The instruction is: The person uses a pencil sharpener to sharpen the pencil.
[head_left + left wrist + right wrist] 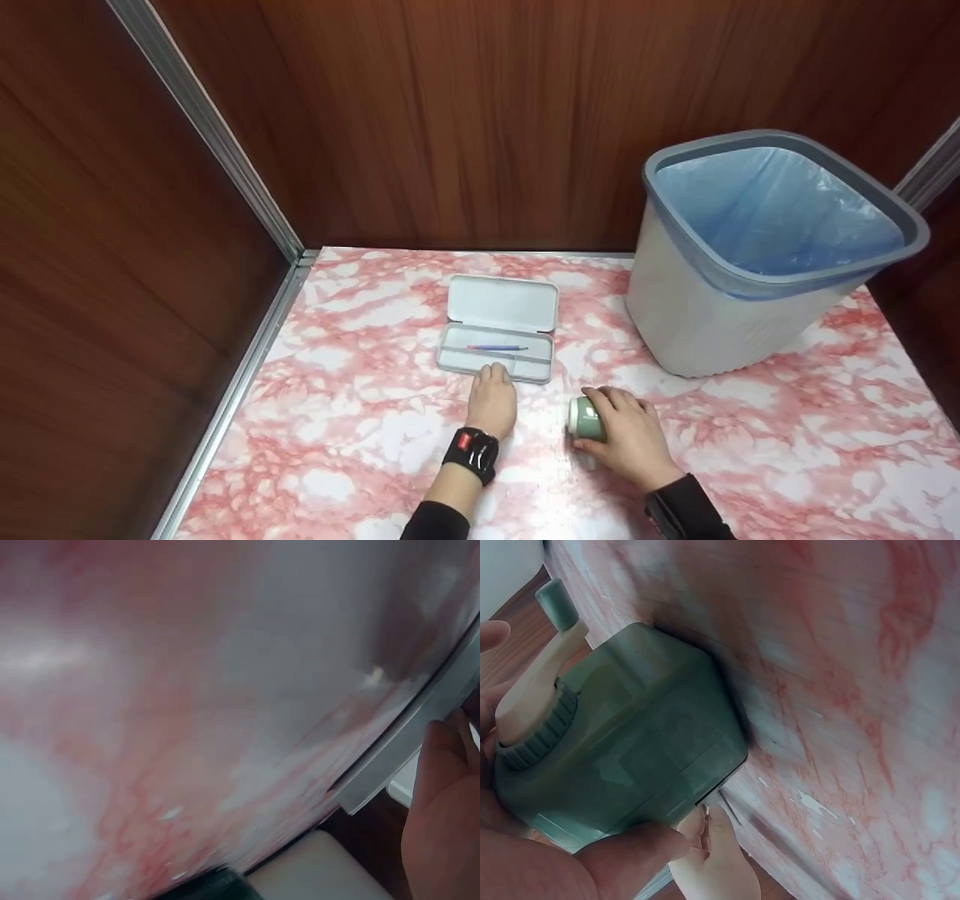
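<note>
My right hand (630, 433) grips a green crank-handled device (591, 418), near and right of the open pencil case (502, 302); my left hand (492, 401), its grip unclear to me, reaches the case's near edge.

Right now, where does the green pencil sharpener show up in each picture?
Head: the green pencil sharpener is right of centre, below the middle, in the right hand.
Left wrist: a dark green piece at the bottom edge may be it; too cut off to tell.
Right wrist: large, left of centre, its crank toward the upper left.
Shared landmark: the red-and-white marbled tabletop.
</note>
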`<state>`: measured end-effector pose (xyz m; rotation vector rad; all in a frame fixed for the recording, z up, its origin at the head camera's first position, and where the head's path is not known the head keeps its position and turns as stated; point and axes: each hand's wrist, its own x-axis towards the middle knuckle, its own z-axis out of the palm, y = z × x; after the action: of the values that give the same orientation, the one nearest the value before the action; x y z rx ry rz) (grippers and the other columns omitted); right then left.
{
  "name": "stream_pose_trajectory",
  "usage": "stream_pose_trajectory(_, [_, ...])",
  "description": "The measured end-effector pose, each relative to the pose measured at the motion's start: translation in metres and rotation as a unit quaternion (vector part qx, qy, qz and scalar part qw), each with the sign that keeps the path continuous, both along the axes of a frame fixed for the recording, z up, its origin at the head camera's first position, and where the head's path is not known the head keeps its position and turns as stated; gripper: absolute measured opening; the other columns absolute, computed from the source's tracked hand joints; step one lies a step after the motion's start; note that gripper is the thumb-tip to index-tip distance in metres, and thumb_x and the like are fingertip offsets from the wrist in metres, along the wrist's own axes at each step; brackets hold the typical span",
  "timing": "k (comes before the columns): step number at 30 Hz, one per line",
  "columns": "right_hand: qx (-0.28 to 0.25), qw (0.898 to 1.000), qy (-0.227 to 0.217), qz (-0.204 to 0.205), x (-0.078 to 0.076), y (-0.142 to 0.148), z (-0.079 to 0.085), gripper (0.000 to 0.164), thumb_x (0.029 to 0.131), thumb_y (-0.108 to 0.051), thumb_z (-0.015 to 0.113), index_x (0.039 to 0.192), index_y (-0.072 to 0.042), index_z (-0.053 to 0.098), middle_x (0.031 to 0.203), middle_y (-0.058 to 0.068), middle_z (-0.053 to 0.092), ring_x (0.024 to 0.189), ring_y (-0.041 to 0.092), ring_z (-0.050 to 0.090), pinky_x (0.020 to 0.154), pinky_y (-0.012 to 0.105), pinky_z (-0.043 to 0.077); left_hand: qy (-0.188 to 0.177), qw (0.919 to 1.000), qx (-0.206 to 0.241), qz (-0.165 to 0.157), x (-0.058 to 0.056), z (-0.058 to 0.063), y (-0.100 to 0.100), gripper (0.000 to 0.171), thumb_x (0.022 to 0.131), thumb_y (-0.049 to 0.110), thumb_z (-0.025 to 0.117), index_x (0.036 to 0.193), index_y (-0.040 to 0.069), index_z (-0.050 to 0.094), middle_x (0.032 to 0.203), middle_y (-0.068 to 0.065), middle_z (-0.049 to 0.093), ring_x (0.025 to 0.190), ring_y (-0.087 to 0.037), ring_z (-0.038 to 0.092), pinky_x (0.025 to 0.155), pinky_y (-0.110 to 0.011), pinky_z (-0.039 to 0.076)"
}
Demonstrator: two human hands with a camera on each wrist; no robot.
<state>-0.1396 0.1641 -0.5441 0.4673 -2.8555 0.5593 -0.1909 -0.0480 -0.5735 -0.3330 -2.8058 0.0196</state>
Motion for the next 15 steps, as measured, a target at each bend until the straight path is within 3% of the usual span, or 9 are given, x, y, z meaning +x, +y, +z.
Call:
stream_pose_trajectory(4, [0.001, 1.0, 0.005, -0.001, -0.001, -0.001, 0.001, 0.08, 0.057, -0.044, 0.082, 0.126, -0.017, 0.051, 0.116, 0.009, 0.057, 0.111, 0.029, 0.052, 0.088, 0.053, 0.035, 0.003, 1.0, -0.005, -0.001, 0.005, 0.001, 0.0, 0.036, 0.085, 0.009, 0.038, 0.111, -0.006, 0.057, 0.092, -0.007, 0.049, 0.087, -0.02, 0.047, 0.079, -0.031, 0.04])
stream_pose_trajectory(8, [0.004, 0.999, 0.034, 0.007, 0.001, -0.01, 0.01, 0.08, 0.057, -0.043, 0.082, 0.127, -0.018, 0.051, 0.118, 0.009, 0.056, 0.111, 0.029, 0.051, 0.089, 0.053, 0.033, -0.018, 0.9998, 0.003, -0.004, 0.005, 0.001, -0.005, 0.038, 0.084, 0.011, 0.045, 0.119, -0.002, 0.056, 0.101, -0.007, 0.053, 0.095, -0.021, 0.049, 0.086, -0.032, 0.041])
stream_pose_trajectory(15, [-0.002, 0.994, 0.094, 0.052, 0.005, -0.065, 0.034, 0.062, 0.072, -0.039, 0.071, 0.122, -0.01, 0.053, 0.119, 0.012, 0.057, 0.11, 0.03, 0.053, 0.092, 0.053, 0.038, -0.029, 0.9989, 0.035, -0.008, 0.001, 0.001, -0.021, 0.043, 0.077, 0.009, 0.057, 0.12, 0.006, 0.058, 0.111, -0.006, 0.059, 0.102, -0.022, 0.053, 0.085, -0.035, 0.045])
